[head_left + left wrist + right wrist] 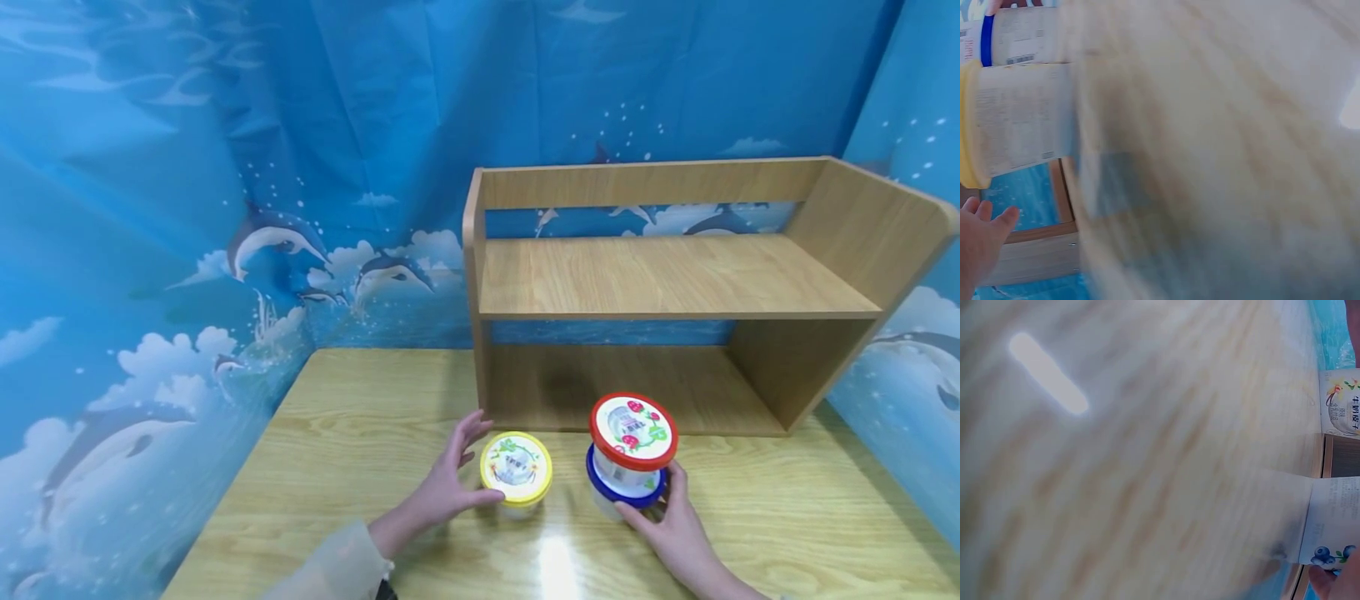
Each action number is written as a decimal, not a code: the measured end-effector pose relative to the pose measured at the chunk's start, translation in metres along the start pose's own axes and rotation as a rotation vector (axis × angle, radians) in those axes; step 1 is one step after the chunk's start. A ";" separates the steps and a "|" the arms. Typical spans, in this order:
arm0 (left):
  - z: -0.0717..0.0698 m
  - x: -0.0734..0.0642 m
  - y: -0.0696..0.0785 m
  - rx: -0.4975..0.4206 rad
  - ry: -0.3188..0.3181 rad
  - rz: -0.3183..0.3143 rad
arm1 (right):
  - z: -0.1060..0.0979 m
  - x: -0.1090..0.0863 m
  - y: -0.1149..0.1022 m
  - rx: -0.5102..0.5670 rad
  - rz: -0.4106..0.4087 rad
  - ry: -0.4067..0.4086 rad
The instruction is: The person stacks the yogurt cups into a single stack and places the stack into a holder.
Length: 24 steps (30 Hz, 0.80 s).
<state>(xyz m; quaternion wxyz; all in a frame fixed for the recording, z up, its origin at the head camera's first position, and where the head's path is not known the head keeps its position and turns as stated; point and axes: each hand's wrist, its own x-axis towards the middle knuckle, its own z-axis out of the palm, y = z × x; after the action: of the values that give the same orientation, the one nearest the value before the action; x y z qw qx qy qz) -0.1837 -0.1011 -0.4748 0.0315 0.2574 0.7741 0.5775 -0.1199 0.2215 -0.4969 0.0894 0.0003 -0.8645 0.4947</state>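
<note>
A tub with a yellow lid (pixel 516 468) stands on the table, and its pale printed side (pixel 1019 119) shows in the left wrist view. Beside it is my left hand (pixel 448 482), fingers spread, with the thumb near the lid's edge; whether the thumb touches cannot be told. To the right, a red-lidded tub (pixel 633 431) sits on top of a blue-lidded tub (pixel 617 487). My right hand (pixel 675 533) holds the blue-lidded tub from the right and front, thumb on the near side. Blueberries are printed on that tub's wall (pixel 1332 519) in the right wrist view.
Behind the tubs stands a two-level wooden shelf (pixel 675 275), its front edge close to the stacked tubs. The light wood table (pixel 352 433) reaches out on both sides. A blue sea-print curtain (pixel 375 125) hangs around the back and sides.
</note>
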 end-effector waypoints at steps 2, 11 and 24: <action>0.002 -0.001 -0.004 -0.011 -0.007 -0.028 | 0.000 0.000 0.000 -0.001 0.001 0.000; 0.010 -0.001 -0.015 -0.038 -0.036 -0.081 | 0.000 0.000 0.000 -0.002 0.015 -0.003; 0.019 0.002 -0.019 -0.114 -0.076 -0.142 | 0.000 0.000 0.002 -0.008 0.012 0.002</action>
<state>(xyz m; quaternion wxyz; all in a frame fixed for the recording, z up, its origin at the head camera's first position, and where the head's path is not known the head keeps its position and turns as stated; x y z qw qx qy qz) -0.1859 -0.0875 -0.4982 0.1160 0.2215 0.7546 0.6067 -0.1205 0.2227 -0.4990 0.0872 -0.0058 -0.8664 0.4917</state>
